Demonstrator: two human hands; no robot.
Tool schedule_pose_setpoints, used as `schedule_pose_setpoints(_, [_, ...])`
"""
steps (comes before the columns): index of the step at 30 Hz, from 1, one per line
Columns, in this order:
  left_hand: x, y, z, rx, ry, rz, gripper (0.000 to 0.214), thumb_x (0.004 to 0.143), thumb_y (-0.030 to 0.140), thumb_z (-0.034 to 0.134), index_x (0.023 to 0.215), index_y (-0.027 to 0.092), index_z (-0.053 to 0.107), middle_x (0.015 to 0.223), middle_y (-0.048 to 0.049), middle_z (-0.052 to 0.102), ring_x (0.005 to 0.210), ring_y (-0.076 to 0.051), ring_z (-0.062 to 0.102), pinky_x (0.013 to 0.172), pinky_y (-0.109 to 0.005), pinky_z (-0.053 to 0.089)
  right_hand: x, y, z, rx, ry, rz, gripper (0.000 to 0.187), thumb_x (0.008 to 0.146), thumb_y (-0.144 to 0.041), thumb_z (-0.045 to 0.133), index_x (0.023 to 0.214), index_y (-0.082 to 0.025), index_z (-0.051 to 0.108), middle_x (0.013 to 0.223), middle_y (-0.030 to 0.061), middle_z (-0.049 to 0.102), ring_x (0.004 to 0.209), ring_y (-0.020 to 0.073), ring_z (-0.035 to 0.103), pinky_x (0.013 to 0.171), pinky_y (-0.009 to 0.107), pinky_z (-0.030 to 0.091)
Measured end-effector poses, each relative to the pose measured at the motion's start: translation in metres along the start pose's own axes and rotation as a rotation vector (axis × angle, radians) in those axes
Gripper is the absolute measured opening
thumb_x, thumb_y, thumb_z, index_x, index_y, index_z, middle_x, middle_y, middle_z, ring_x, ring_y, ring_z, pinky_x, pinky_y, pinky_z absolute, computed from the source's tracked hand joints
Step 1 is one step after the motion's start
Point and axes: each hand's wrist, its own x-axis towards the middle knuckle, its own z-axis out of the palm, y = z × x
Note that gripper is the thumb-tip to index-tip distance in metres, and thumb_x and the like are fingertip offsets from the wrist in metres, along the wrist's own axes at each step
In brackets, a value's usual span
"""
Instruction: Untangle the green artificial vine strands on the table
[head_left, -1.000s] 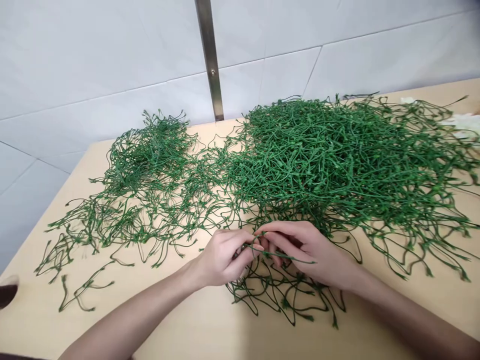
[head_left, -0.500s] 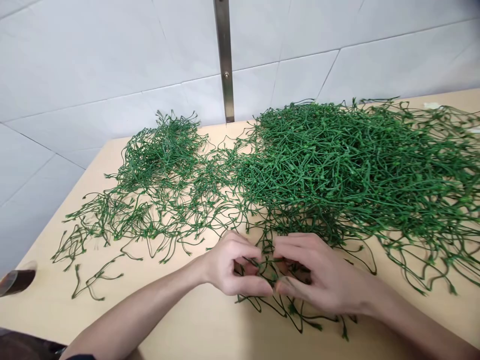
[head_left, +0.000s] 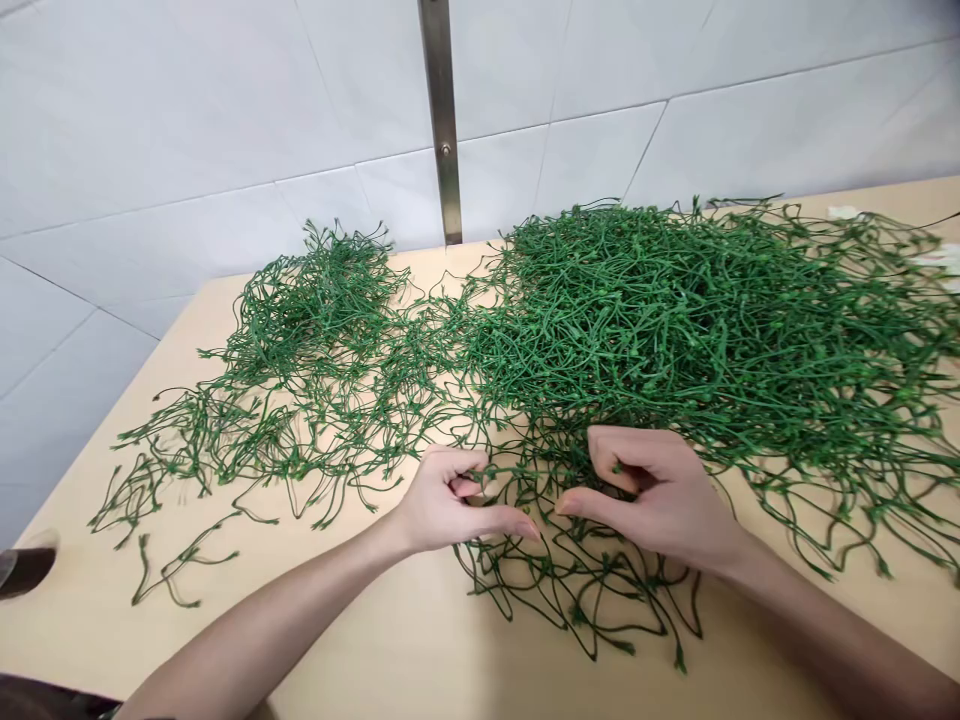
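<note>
My left hand (head_left: 456, 503) is at the front middle of the table, fingers curled and thumb stretched to the right. A thin green stem (head_left: 517, 470) runs out from its curled fingers. Across a small gap, my right hand (head_left: 667, 495) has its fingers curled inward and its thumb pointing left; a small green bit shows inside the curl. A loose tangle of green plastic-looking stems (head_left: 577, 590) with knobbly, split ends lies under and between both hands. What each palm holds is partly hidden.
A big heap of the same stems (head_left: 675, 310) covers the right and back. A smaller pile (head_left: 322, 290) sits back left, with stems strewn between. A dark cup-like object (head_left: 28, 570) stands at the left edge. Behind the wooden table (head_left: 360, 650) is a tiled wall (head_left: 225, 110) with a metal strip (head_left: 442, 130).
My hands have moved apart, the right one to the right and slightly up, the left slightly left. The tangle between them shows more spread out. The view has shifted slightly.
</note>
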Motion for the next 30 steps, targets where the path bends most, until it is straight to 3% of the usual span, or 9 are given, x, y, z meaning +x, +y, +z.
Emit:
schedule_pose_setpoints(3, [0.000, 0.004, -0.002, -0.078, -0.028, -0.102, 0.052, 0.073, 0.057, 0.069, 0.055, 0.018, 0.041, 0.047, 0.0086, 0.028, 0.043, -0.004, 0.022, 0.039, -0.020, 0.018, 0.001, -0.002, 0.000, 0.025, 0.042, 0.061, 0.015, 0.083, -0.033, 0.069, 0.084, -0.019, 0.063, 0.081, 0.0024, 0.063, 0.046, 0.0050, 0.035, 0.039, 0.022, 0.031])
schedule_pose_setpoints(6, [-0.002, 0.002, -0.004, -0.167, -0.051, -0.154, 0.043, 0.089, 0.052, 0.052, 0.072, 0.014, 0.060, 0.056, 0.0005, 0.052, 0.048, -0.008, 0.038, 0.044, -0.022, 0.029, -0.001, -0.004, 0.003, 0.010, 0.096, 0.141, 0.044, 0.084, -0.028, 0.067, 0.127, -0.024, 0.056, 0.127, 0.0112, 0.057, 0.043, 0.0015, 0.032, 0.038, 0.022, 0.037])
schedule_pose_setpoints(8, [-0.004, -0.002, -0.004, -0.246, -0.078, -0.177, 0.043, 0.093, 0.049, 0.046, 0.083, 0.012, 0.066, 0.067, -0.0051, 0.065, 0.049, -0.009, 0.040, 0.046, -0.024, 0.031, -0.002, -0.005, 0.005, 0.000, 0.132, 0.153, 0.048, 0.084, -0.025, 0.067, 0.130, -0.026, 0.055, 0.135, 0.0123, 0.053, 0.043, 0.0011, 0.032, 0.039, 0.023, 0.039])
schedule_pose_setpoints(10, [-0.004, -0.003, -0.003, -0.259, -0.093, -0.186, 0.045, 0.095, 0.047, 0.043, 0.078, 0.012, 0.065, 0.071, -0.0072, 0.069, 0.048, -0.009, 0.041, 0.047, -0.025, 0.033, -0.002, -0.005, 0.005, 0.007, 0.146, 0.114, 0.032, 0.085, -0.023, 0.066, 0.116, -0.024, 0.064, 0.127, 0.0110, 0.059, 0.042, 0.0015, 0.034, 0.040, 0.023, 0.040])
schedule_pose_setpoints(12, [-0.004, -0.003, -0.003, -0.190, -0.105, -0.175, 0.051, 0.096, 0.047, 0.039, 0.064, 0.014, 0.060, 0.064, -0.0058, 0.065, 0.049, -0.010, 0.046, 0.050, -0.025, 0.036, -0.001, -0.006, 0.006, 0.038, 0.122, 0.059, 0.013, 0.086, -0.020, 0.064, 0.098, -0.021, 0.070, 0.109, 0.0079, 0.067, 0.042, 0.0024, 0.036, 0.039, 0.022, 0.039])
schedule_pose_setpoints(14, [-0.002, -0.001, -0.003, -0.099, -0.124, -0.148, 0.054, 0.097, 0.047, 0.036, 0.059, 0.014, 0.056, 0.055, -0.0037, 0.060, 0.052, -0.011, 0.052, 0.053, -0.025, 0.040, -0.001, -0.006, 0.007, 0.083, 0.081, 0.019, 0.007, 0.086, -0.018, 0.064, 0.088, -0.019, 0.070, 0.095, 0.0053, 0.068, 0.043, 0.0032, 0.039, 0.039, 0.021, 0.037])
schedule_pose_setpoints(19, [0.000, 0.005, -0.003, -0.006, -0.200, -0.049, 0.055, 0.100, 0.045, 0.031, 0.064, 0.014, 0.059, 0.060, -0.0044, 0.065, 0.057, -0.012, 0.059, 0.058, -0.024, 0.045, -0.003, -0.009, 0.015, 0.075, 0.023, -0.028, 0.005, 0.082, -0.017, 0.068, 0.087, -0.018, 0.071, 0.088, 0.0036, 0.066, 0.046, 0.0041, 0.043, 0.039, 0.019, 0.039])
schedule_pose_setpoints(25, [0.001, 0.005, -0.002, 0.110, -0.241, 0.035, 0.056, 0.101, 0.042, 0.027, 0.071, 0.011, 0.063, 0.065, -0.0059, 0.067, 0.059, -0.011, 0.061, 0.059, -0.020, 0.046, -0.006, -0.004, 0.022, 0.018, 0.063, -0.088, 0.009, 0.083, -0.013, 0.066, 0.091, -0.017, 0.070, 0.079, 0.0026, 0.065, 0.063, 0.0095, 0.060, 0.056, 0.020, 0.053])
schedule_pose_setpoints(30, [0.001, 0.004, -0.003, 0.113, -0.291, 0.041, 0.044, 0.100, 0.036, 0.034, 0.076, 0.012, 0.063, 0.067, -0.0045, 0.068, 0.060, -0.010, 0.061, 0.059, -0.018, 0.046, -0.007, -0.005, 0.023, 0.032, 0.041, -0.062, 0.010, 0.086, -0.012, 0.060, 0.087, -0.017, 0.068, 0.075, 0.0024, 0.063, 0.062, 0.0094, 0.058, 0.053, 0.019, 0.049])
